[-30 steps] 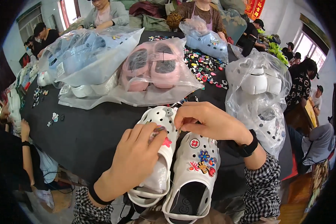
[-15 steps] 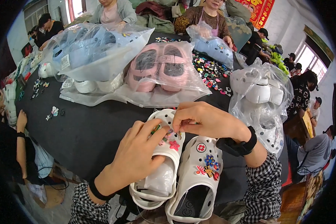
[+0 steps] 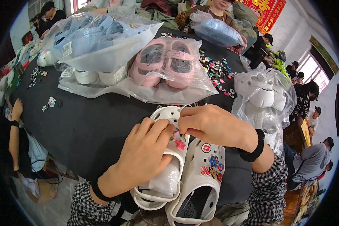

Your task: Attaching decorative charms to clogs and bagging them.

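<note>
Two white clogs lie side by side near the table's front edge. Over the left clog (image 3: 161, 113) my left hand (image 3: 141, 150) is closed round its upper, thumb by the foot opening, which has clear wrapping inside. A pink star charm (image 3: 180, 144) shows beside my fingers. My right hand (image 3: 216, 126) pinches close to the clog's holes, fingertips almost touching my left ones; whatever it holds is hidden. The right clog (image 3: 194, 160) carries a round red-and-white charm (image 3: 206, 147), a blue flower charm (image 3: 214, 161) and several other charms.
Bagged pink clogs (image 3: 165, 62) and bagged blue clogs (image 3: 98, 41) stand ahead on the black table (image 3: 90, 124). Bagged white clogs (image 3: 265, 92) are at right. Loose charms (image 3: 218, 71) lie scattered behind. A co-worker's arm (image 3: 14, 139) rests at the left edge.
My left fingers have drawn closer to my right fingertips, covering more of the left clog's charms. Across the table, a person has raised and tilted a bag of blue clogs. The view has shifted slightly.
</note>
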Tool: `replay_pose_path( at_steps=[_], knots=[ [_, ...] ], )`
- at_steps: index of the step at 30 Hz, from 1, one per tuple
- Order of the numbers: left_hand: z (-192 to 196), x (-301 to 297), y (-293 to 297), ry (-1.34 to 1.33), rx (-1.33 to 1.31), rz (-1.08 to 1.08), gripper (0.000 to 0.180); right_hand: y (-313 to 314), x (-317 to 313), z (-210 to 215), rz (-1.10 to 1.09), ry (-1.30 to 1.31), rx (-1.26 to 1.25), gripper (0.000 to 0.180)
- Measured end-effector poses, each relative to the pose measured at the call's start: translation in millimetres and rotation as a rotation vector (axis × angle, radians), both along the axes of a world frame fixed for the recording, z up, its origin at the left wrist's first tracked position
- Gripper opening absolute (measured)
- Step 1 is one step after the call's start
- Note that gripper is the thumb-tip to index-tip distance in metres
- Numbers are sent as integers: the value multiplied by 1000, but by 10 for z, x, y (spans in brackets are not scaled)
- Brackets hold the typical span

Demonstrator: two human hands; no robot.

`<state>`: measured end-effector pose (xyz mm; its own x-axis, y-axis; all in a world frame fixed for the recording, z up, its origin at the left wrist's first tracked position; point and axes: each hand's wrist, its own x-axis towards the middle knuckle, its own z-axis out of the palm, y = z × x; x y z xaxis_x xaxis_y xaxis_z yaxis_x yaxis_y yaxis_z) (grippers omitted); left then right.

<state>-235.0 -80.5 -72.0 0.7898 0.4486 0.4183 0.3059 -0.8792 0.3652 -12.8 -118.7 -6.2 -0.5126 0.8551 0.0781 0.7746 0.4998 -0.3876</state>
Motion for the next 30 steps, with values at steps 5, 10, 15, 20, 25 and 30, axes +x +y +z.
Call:
replay_pose_path(
  at_steps=[5,10,15,20,25,30],
  knots=[
    [-21,1,-10,-79,56,0,50,83,63,26,82,61,-89,4],
    [-24,-18,3,-91,6,-25,48,186,86,22,14,63,-271,8],
    [2,-12,-4,-111,-21,-35,46,235,75,49,0,28,-281,10],
    [-2,7,5,-139,-23,-59,42,237,99,40,43,32,-258,12],
    [15,11,-7,-110,15,-55,43,161,107,-13,49,54,-210,10],
    [16,18,-17,-116,23,-43,43,113,104,-84,9,82,-116,12]
  ],
)
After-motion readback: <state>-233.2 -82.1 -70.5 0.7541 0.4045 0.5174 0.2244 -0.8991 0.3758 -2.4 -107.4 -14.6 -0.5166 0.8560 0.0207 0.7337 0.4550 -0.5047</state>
